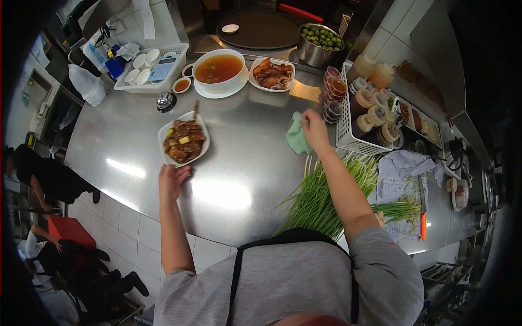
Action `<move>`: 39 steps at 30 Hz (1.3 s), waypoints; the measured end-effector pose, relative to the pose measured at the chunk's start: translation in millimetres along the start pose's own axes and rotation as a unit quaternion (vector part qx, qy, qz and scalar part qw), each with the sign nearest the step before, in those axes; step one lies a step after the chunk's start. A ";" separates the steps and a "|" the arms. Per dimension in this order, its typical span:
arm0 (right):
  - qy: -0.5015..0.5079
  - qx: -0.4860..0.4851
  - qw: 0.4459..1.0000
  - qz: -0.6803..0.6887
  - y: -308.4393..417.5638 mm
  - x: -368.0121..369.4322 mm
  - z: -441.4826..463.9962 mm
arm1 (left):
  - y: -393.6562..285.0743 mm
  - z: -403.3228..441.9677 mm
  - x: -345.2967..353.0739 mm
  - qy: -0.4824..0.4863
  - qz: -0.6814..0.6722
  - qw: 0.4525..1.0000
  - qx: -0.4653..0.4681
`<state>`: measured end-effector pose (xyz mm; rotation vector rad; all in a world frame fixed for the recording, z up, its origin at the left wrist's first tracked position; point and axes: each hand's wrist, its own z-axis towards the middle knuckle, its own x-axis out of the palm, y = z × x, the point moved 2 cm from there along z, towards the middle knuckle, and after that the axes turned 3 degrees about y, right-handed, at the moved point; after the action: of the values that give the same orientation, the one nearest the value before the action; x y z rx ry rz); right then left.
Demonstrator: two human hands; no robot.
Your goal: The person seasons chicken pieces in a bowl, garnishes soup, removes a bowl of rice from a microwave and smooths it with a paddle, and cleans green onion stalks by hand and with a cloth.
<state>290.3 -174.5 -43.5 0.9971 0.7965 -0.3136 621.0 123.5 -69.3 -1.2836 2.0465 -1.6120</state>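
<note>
My left hand (pixel 173 180) is at the near rim of a white square dish (pixel 203 124), its fingers closed on the edge. In the dish lies dark sauced meat (pixel 186 140) with yellow pieces, and a stick-like end pokes out at the far side. Whether the dish is lifted off the steel I cannot tell. My right hand (pixel 315 129) pinches the upper edge of a light green cloth (pixel 297 136), which hangs or lies against the counter. Just below that arm spreads a big bunch of green chives or thin scallions (pixel 312 198).
Along the back stand a bowl of brown soup (pixel 218 70), a plate of roasted meat (pixel 273 74) and a pot of green fruit (pixel 321 41). A bell (pixel 165 102) sits at left. Sauce bottles fill a white basket (pixel 348 136). An orange-handled knife (pixel 423 225) lies right. Other people are at left.
</note>
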 end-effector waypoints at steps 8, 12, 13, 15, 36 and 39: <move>-0.147 0.028 0.989 0.004 -34.7 25.8 112.8 | 17.3 9.6 80.8 0.097 0.070 0.992 -0.043; -0.072 0.085 0.989 0.095 -42.1 39.0 140.3 | 15.6 15.6 100.1 0.105 0.089 0.989 -0.054; -0.046 0.074 0.993 0.078 -40.9 39.6 142.3 | 15.4 18.8 101.8 0.102 0.089 0.989 -0.054; -0.019 0.062 0.996 0.062 -42.6 42.5 142.9 | 14.7 24.2 105.6 0.111 0.101 0.986 -0.066; 0.011 -0.070 0.996 0.054 -37.6 31.8 44.6 | -8.2 94.9 126.4 0.119 0.195 0.973 -0.023; 0.006 -0.047 0.996 0.070 -35.9 32.5 41.2 | -37.3 131.8 97.1 -0.131 0.483 0.777 0.383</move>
<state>310.5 -224.4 -77.2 0.9622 0.7407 -0.1479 667.7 -37.0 -53.8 -0.0690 1.2169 -1.3376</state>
